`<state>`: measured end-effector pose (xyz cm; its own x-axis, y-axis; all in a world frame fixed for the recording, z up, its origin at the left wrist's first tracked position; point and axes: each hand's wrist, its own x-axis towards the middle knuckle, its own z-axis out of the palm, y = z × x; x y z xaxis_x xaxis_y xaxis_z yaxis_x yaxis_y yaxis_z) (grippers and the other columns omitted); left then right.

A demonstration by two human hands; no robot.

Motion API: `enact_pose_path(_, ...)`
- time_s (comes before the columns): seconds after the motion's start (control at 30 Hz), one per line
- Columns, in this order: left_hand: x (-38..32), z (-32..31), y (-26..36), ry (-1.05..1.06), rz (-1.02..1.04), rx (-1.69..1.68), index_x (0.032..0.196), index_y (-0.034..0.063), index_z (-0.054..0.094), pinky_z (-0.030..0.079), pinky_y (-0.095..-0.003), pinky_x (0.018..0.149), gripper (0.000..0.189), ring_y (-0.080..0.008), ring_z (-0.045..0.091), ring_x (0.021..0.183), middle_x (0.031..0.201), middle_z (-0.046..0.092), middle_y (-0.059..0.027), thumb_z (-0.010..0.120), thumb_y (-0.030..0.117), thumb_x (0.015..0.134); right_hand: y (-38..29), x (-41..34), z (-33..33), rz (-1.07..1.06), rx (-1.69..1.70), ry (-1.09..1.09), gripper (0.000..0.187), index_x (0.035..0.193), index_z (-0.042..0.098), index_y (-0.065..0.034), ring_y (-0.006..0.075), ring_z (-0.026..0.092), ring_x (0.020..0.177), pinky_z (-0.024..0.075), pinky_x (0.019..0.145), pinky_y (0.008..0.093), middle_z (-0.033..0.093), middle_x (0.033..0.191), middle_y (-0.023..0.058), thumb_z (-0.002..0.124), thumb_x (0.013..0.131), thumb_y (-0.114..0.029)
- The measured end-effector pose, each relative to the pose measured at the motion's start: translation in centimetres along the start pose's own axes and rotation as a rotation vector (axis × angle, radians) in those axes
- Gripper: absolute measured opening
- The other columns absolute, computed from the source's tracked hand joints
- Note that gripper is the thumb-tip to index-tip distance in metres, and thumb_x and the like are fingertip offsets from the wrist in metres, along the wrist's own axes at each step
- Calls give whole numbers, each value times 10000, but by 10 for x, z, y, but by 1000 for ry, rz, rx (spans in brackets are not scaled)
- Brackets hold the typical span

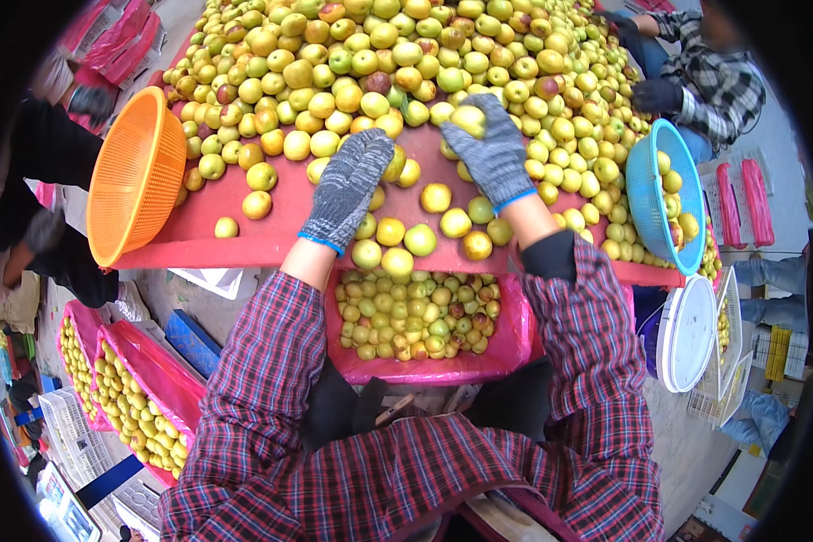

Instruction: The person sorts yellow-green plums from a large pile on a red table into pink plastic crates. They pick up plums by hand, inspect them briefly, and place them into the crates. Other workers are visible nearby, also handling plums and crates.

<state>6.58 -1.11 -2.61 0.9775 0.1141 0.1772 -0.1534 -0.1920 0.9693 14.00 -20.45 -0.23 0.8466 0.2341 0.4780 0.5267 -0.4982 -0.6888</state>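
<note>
Both my hands wear grey knitted gloves with blue cuffs. My right hand (493, 152) grips a yellow-green jujube (469, 120) between thumb and fingers, just above the near edge of a large heap of jujubes (379, 61). Curled palm-down, my left hand (352, 186) has a jujube (395, 164) on its thumb side; the fingers partly hide it. Between my wrists, several loose jujubes (420, 240) lie on the red cloth-covered table (278, 237). Below the table edge is a crate lined with pink plastic (427, 371), holding many jujubes (413, 315).
An orange plastic basket (135, 179) tilts at the table's left edge. At the right stands a blue basket (650, 193) with some jujubes. A white-lidded bucket (688, 335) is below it. Pink-lined crates (146, 379) of fruit stand lower left. Co-workers (711, 81) sit and stand around.
</note>
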Motion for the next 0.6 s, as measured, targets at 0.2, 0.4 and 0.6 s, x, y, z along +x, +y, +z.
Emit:
enact_pose_path(0.2,-1,2,-6,-56,-58,-192,1230,31,573,447,-283,950,346,-154,561,1066,1167,596,-60,433,240,993,-50,-43,-11,184,131,-270,406,1097,614,-94,266,653,754,527,673,369,666,819,130,687,800,-361)
enact_pose_path(0.4,-19,3,9,-220,279,506,1320,20,492,376,-354,1040,407,-252,498,1228,1317,520,-183,514,187,950,-55,-65,1,121,9,-355,651,1247,510,-86,370,652,794,512,713,445,660,906,186,681,775,-499)
enact_pose_path(0.6,-19,14,14,70,300,863,1249,37,543,297,-523,1049,612,-408,421,1244,1290,486,-257,644,455,813,-12,-48,-63,393,-282,-195,588,1290,495,-135,348,614,1019,497,858,426,628,1113,189,699,777,-337)
